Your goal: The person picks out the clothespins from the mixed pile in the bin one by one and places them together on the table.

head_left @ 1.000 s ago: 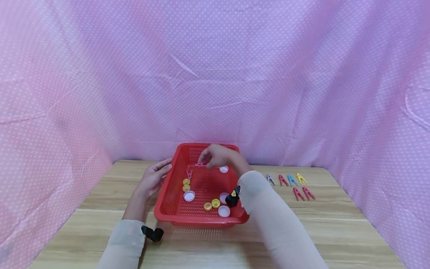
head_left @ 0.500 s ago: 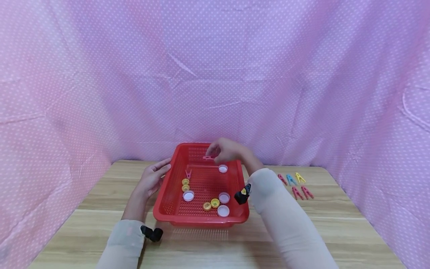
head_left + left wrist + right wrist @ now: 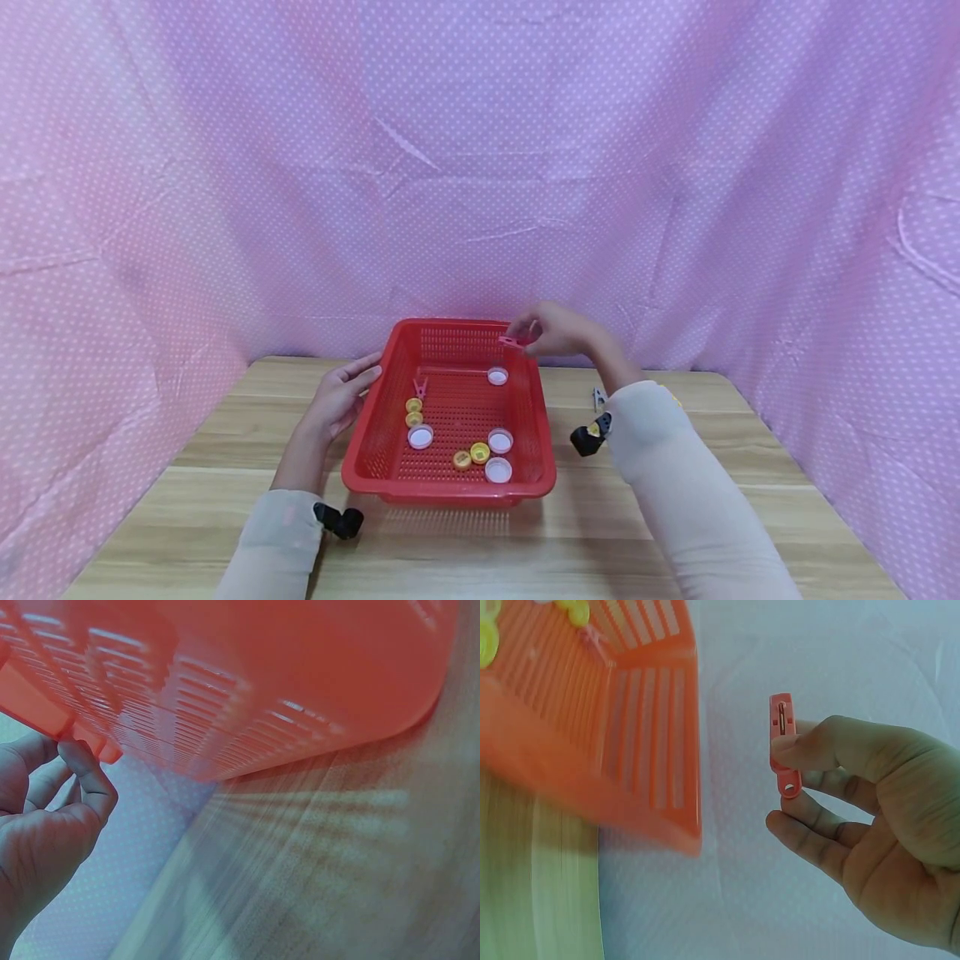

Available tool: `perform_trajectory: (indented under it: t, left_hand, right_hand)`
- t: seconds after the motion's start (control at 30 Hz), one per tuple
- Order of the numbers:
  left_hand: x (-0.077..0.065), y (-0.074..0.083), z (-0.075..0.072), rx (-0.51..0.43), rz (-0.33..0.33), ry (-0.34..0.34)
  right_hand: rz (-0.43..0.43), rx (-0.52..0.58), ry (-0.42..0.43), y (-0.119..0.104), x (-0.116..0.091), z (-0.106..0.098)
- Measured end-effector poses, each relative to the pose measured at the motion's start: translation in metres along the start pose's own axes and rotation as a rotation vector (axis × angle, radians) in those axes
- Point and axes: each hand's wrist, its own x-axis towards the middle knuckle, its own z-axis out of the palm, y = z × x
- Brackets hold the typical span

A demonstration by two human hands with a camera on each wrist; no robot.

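My right hand (image 3: 560, 332) pinches a pink clothespin (image 3: 513, 342) above the far right corner of the red basket (image 3: 450, 490). In the right wrist view the clothespin (image 3: 782, 724) sits between thumb and fingers, its metal spring showing. At the basket's left side, my left hand (image 3: 339, 402) holds the rim; the left wrist view shows thumb and fingertips pinching its edge. Inside the basket lie another pink clothespin (image 3: 421, 388), several yellow caps (image 3: 480, 453) and several white round lids (image 3: 498, 470).
A grey clothespin (image 3: 599, 400) lies on the wooden table (image 3: 645, 517) right of the basket. The right sleeve (image 3: 675, 467) covers most of that area. A pink dotted curtain (image 3: 480, 167) surrounds the table closely at the back and sides.
My right hand has moved right and slightly up with the pink clothespin, from over the basket's middle to its far right corner. The left hand stays on the rim.
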Motion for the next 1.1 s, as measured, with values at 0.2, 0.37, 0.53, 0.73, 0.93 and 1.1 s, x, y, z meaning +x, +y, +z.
perform_trajectory:
  t: [0.2, 0.37, 0.53, 0.73, 0.93, 1.1]
  left_hand:
    - [0.000, -0.001, 0.000, 0.000, -0.009, 0.008]
    - [0.000, -0.002, -0.001, -0.002, -0.006, 0.005]
    - [-0.001, -0.001, -0.002, -0.005, 0.000, 0.010]
    - [-0.002, -0.001, -0.003, 0.005, -0.010, 0.015]
    - [-0.002, -0.001, -0.002, 0.011, -0.010, 0.002]
    - [-0.001, -0.001, -0.001, 0.021, -0.015, 0.004]
  right_hand:
    - [0.013, -0.022, 0.045, 0.028, -0.031, -0.009]
    - [0.082, -0.031, 0.068, 0.057, -0.062, -0.015]
    - [0.134, -0.039, 0.073, 0.082, -0.091, -0.016]
    - [0.161, -0.066, 0.095, 0.107, -0.119, -0.009]
    - [0.170, -0.060, 0.122, 0.128, -0.139, 0.011]
    - [0.190, -0.092, 0.176, 0.145, -0.150, 0.029]
